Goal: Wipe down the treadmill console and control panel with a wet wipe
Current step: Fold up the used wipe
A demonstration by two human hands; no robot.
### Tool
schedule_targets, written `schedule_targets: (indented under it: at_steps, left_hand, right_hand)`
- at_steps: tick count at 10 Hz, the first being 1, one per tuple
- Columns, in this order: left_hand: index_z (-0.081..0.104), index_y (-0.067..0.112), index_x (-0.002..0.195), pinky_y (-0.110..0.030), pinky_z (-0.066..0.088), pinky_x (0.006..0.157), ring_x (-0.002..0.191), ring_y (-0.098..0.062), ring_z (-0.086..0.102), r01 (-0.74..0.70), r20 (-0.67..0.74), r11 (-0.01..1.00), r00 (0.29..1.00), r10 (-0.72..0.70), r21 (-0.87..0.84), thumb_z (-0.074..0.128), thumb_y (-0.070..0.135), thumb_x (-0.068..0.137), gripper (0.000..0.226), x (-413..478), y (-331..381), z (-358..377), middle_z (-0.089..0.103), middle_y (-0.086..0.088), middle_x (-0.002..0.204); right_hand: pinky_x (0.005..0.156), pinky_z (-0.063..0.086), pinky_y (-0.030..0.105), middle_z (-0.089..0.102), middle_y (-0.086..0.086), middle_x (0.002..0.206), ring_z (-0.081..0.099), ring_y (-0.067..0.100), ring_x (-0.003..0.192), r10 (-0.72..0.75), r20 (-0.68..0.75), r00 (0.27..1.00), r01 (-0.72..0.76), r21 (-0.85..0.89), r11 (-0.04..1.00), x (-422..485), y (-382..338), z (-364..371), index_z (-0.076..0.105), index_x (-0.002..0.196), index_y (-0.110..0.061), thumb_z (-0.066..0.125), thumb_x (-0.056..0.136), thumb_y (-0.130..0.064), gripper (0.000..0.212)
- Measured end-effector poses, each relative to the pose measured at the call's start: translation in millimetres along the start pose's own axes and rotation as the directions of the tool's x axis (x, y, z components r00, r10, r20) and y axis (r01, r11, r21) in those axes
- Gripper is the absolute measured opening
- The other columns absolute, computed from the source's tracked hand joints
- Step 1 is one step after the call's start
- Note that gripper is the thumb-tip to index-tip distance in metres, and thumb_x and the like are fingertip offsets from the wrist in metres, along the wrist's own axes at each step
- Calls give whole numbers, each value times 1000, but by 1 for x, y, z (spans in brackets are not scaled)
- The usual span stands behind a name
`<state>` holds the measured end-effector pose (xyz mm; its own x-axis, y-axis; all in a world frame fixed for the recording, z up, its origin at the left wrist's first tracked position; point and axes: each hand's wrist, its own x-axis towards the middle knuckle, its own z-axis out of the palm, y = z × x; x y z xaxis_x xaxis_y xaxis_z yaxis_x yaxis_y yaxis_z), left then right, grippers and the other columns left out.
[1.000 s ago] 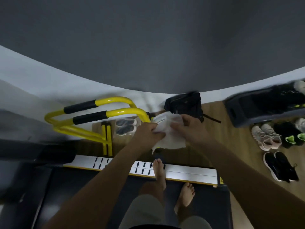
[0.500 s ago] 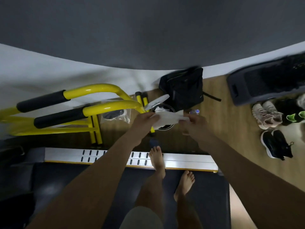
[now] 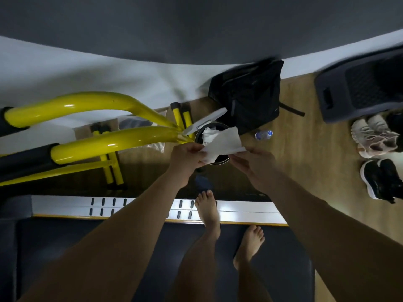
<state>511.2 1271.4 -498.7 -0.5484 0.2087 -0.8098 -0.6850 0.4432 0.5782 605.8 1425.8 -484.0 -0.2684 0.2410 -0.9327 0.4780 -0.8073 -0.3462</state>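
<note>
Wipe [image 3: 225, 141] — between left fingers [image 3: 196, 149], right fingers [image 3: 241, 159]

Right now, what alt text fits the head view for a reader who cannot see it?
The left hand and right hand hold a white wet wipe between them over a round black bin with its lid open. The person stands barefoot on a dark treadmill deck, yellow tubular handrails at left, a black backpack beyond the bin.
</note>
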Motion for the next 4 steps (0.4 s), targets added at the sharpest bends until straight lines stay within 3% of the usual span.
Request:
schedule_targets:
  at_steps: [1,2,3,4]
  left_hand:
    - [66,11,83,-33,59,85,82,-20,68,0,-49,1000,999,0,-2,65,-9,86,21,40,-25,10,68,-7,84]
    - [67,15,86,-33,57,85,86,-20,67,-12,-88,1000,996,14,19,67,-7,85,22,87,-53,19,70,-8,89]
    - [66,19,111,-28,52,81,93,-15,63,-34,-44,995,998,38,96,68,-1,86,32,123,-75,27,66,1,101]
    - [59,22,115,-30,40,85,101,-14,49,85,0,994,996,-85,67,65,9,92,27,159,-104,23,51,8,102]
  right_hand:
    - [95,54,40,67,8,86,69,23,87,10,-34,999,-9,54,999,42,14,0,60,90,-8,59,90,9,17]
    - [94,55,39,68,10,91,70,22,87,10,-55,998,-7,57,998,88,32,-2,60,94,-8,60,91,6,15]
    - [95,54,37,61,23,125,65,31,109,-5,-45,999,4,-19,1000,135,52,-6,56,121,2,56,92,6,29]
    - [99,49,38,49,28,140,52,38,127,-17,-61,998,14,-50,999,173,70,-13,45,135,7,51,92,8,43]
